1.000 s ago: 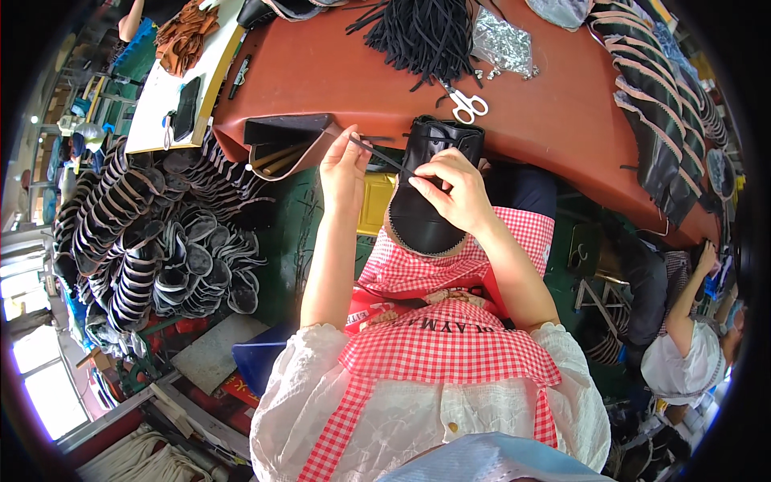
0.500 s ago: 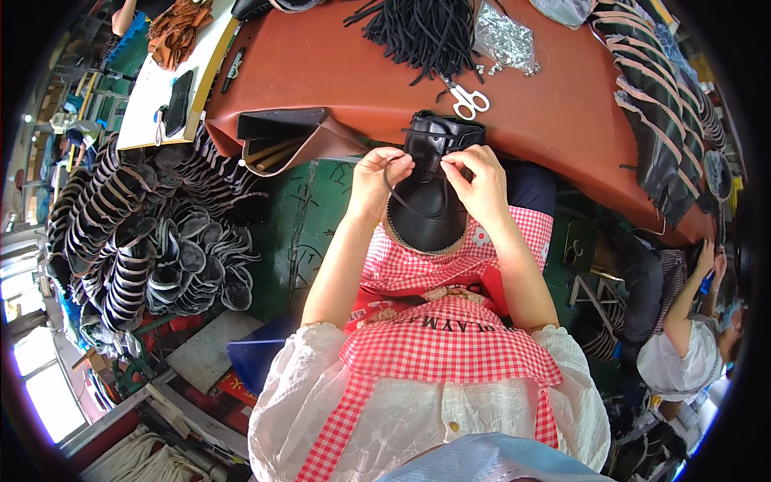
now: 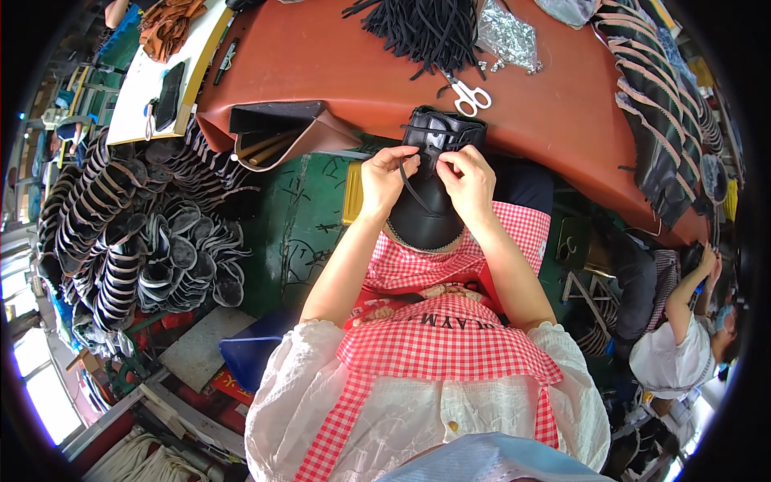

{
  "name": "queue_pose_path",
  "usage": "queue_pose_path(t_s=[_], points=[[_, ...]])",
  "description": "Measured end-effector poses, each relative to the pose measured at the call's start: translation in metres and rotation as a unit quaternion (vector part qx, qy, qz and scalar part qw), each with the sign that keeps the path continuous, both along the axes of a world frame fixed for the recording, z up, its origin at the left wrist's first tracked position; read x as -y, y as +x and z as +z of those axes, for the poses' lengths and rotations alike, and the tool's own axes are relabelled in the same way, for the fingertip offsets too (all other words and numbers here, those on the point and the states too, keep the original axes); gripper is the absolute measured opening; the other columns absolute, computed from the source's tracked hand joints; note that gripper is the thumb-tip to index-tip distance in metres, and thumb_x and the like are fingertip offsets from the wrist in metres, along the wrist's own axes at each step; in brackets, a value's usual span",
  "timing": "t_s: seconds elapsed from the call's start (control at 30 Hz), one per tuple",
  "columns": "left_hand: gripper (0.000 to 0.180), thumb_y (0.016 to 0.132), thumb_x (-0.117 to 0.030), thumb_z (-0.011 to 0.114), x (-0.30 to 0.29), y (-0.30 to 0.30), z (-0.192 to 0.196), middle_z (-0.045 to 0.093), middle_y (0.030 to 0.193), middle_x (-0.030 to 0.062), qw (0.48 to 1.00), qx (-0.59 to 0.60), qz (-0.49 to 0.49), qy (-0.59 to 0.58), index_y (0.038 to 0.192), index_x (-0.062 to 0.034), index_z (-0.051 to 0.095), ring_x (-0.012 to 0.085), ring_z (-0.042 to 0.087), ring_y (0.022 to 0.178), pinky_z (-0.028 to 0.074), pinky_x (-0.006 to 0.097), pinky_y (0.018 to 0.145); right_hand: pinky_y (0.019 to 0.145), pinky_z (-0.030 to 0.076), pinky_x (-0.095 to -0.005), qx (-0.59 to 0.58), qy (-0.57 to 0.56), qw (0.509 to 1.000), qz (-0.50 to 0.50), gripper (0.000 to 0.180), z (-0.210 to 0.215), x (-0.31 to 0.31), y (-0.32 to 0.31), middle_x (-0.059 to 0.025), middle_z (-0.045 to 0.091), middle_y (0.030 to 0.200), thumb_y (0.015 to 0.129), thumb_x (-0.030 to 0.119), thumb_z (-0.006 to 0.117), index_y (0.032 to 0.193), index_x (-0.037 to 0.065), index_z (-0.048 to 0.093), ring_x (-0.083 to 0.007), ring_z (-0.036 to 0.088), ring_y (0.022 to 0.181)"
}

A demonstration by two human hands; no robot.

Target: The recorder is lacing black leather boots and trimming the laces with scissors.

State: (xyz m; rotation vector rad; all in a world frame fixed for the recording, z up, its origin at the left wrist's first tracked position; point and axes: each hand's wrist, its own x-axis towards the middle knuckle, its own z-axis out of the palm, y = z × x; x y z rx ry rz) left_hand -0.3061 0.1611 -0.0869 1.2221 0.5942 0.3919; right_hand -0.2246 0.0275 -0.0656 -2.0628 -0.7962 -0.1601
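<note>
A black leather shoe upper (image 3: pixel 426 222) with a zigzag-cut edge rests over my lap, its rounded front toward me and its laced collar against the table. My left hand (image 3: pixel 387 180) is closed in a pinch on a thin black lace (image 3: pixel 411 189), which hangs in a curve over the front of the upper. My right hand (image 3: pixel 468 183) pinches at the lacing on the upper's right side; whatever is between those fingertips is too small to make out. White-handled scissors (image 3: pixel 470 98) lie on the table just beyond the upper.
On the brown-covered table (image 3: pixel 321 64) lie a bundle of black laces (image 3: pixel 426 36) and a clear bag of small metal pieces (image 3: pixel 507 38). Stacked uppers fill the right edge (image 3: pixel 654 120) and a heap at left (image 3: pixel 120 233). An open pouch (image 3: pixel 289 136) hangs at the table's front. Another person (image 3: pixel 675 345) sits at right.
My hands have come slightly closer together over the lacing. The lace's loop at my left hand has become narrower. The view has shifted a little.
</note>
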Motion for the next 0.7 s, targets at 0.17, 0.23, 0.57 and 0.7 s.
queue_pose_path(t_s=[0.17,0.23,0.57,0.7], points=[[0.02,0.083,0.001,0.068,0.001,-0.001,-0.009,0.068,0.092,0.0086,0.996,0.026,0.013,0.079,0.102,0.0042,0.066,0.0134,0.066,0.085,0.055,0.024,0.076,0.056,0.048,-0.0329,0.047,0.001,0.999,0.005,0.011,-0.003,-0.001,-0.002,-0.0034,0.054,0.072,0.073,0.009,0.074,0.082,0.009,0.068,-0.0207,0.058,0.066],[0.017,0.082,0.001,0.069,0.002,-0.002,-0.007,0.066,0.092,0.0065,0.998,0.026,0.018,0.054,0.099,0.0023,0.068,0.0119,0.065,0.082,0.053,0.023,0.074,0.056,0.048,-0.0332,0.071,-0.003,0.997,0.007,0.013,-0.003,0.0,-0.002,-0.0034,0.055,0.073,0.072,0.009,0.074,0.083,0.009,0.068,-0.0209,0.058,0.067],[0.022,0.08,-0.001,0.071,0.008,-0.001,-0.009,0.066,0.09,0.0031,0.995,0.052,0.027,0.077,0.102,0.0004,0.067,0.0086,0.061,0.078,0.05,0.022,0.073,0.059,0.047,-0.0333,0.141,-0.068,0.987,0.04,0.014,0.002,0.0,-0.002,-0.0026,0.053,0.076,0.073,0.011,0.073,0.086,0.009,0.068,-0.0201,0.057,0.071],[0.028,0.079,0.0,0.07,0.007,0.001,-0.007,0.065,0.089,0.0023,0.995,0.052,0.021,0.088,0.107,-0.0007,0.065,0.008,0.061,0.079,0.05,0.021,0.073,0.059,0.048,-0.0346,0.154,-0.091,0.982,0.066,0.016,0.01,-0.001,-0.001,-0.0045,0.055,0.076,0.07,0.004,0.073,0.086,0.005,0.068,-0.0226,0.057,0.068]])
